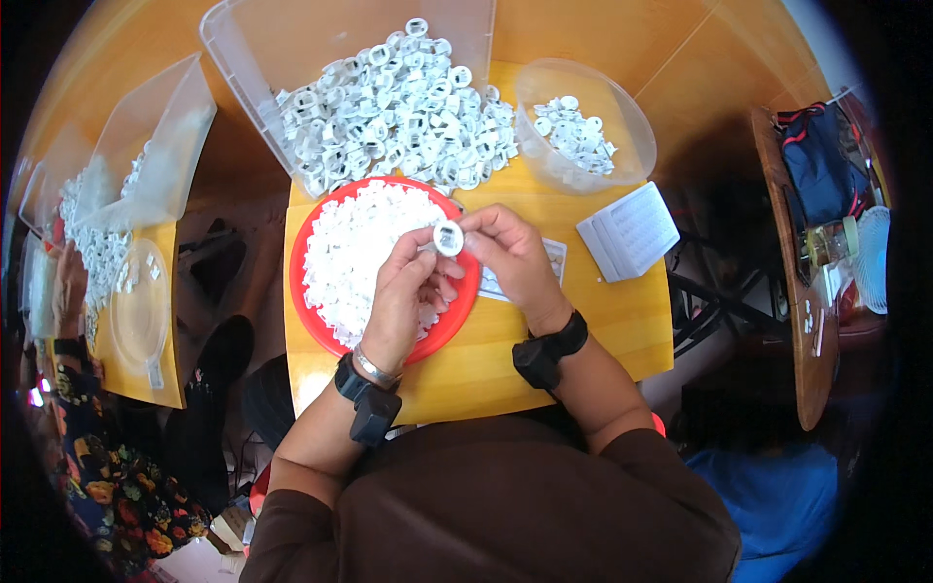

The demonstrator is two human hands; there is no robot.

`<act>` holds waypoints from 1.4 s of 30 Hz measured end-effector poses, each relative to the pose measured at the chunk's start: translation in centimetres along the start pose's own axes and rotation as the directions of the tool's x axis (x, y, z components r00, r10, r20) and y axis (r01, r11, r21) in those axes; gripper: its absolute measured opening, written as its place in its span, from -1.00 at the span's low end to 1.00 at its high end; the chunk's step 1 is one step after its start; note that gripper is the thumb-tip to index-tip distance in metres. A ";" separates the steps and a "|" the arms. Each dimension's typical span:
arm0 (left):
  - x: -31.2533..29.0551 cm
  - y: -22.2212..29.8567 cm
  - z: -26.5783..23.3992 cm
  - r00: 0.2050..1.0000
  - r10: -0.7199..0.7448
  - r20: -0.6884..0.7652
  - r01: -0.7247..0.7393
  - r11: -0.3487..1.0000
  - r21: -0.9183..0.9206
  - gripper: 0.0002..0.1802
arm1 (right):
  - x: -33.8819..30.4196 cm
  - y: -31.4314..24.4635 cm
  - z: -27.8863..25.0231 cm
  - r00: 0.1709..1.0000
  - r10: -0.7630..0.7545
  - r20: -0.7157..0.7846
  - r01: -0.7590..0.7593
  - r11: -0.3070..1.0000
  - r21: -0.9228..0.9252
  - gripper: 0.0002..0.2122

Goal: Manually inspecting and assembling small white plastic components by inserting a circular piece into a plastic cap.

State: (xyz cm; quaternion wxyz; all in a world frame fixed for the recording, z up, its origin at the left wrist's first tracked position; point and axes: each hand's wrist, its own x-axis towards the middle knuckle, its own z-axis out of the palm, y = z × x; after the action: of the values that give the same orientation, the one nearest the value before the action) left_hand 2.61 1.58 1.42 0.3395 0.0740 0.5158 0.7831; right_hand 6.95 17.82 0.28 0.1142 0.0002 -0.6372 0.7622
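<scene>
A round white plastic piece [448,238] with a dark mark in its centre is held up between my two hands, above the right part of a red round tray [298,282]. My left hand [400,291] pinches its left edge with thumb and forefinger, the other fingers curled below. At the piece's right edge, the thumb and forefinger of my right hand [515,257] are closed; whether a second small part sits between them cannot be made out. Small white plastic parts [355,253] fill the tray. Partly hidden under my right hand lies a flat white tray with round pieces [556,255].
Behind the tray, a large clear bin [248,92] lies tipped with many round white pieces [389,107] spilling out. A clear round tub [637,126] holds more. White stacked trays [627,233] stand at right. At left, another person's hand [70,287] is near a second table.
</scene>
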 end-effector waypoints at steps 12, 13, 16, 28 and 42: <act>-0.1 -0.1 -0.4 0.991 0.133 -0.033 -0.132 0.991 0.009 -0.70 | -0.4 -1.8 1.7 0.939 -0.334 0.081 0.322 0.771 -0.550 -0.89; -0.1 -0.2 -0.5 0.986 0.159 -0.046 -0.155 0.984 0.091 -0.70 | -0.5 -2.1 1.8 0.936 -0.339 0.095 0.329 0.744 -0.582 -0.88; -0.2 0.0 0.3 0.994 0.097 -0.053 -0.096 0.995 0.025 -0.69 | -0.8 -1.7 1.5 0.954 -0.298 0.042 0.260 0.747 -0.612 -0.89; 0.5 0.0 -0.7 0.993 -0.060 0.104 0.077 0.981 -0.176 -0.73 | -0.7 -0.6 1.1 0.981 -0.175 -0.082 0.128 0.908 -0.399 -0.89; 0.5 -0.4 -1.0 0.959 -0.166 0.228 0.232 0.924 -0.305 -0.78 | -0.4 -2.2 1.1 0.955 -0.292 0.051 0.256 0.725 -0.639 -0.95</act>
State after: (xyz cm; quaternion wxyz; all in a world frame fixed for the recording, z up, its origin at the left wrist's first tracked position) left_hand 1.91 1.22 0.54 0.4746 0.0410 0.3466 0.8080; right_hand 7.57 17.06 2.52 0.2355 0.0353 -0.8478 0.4739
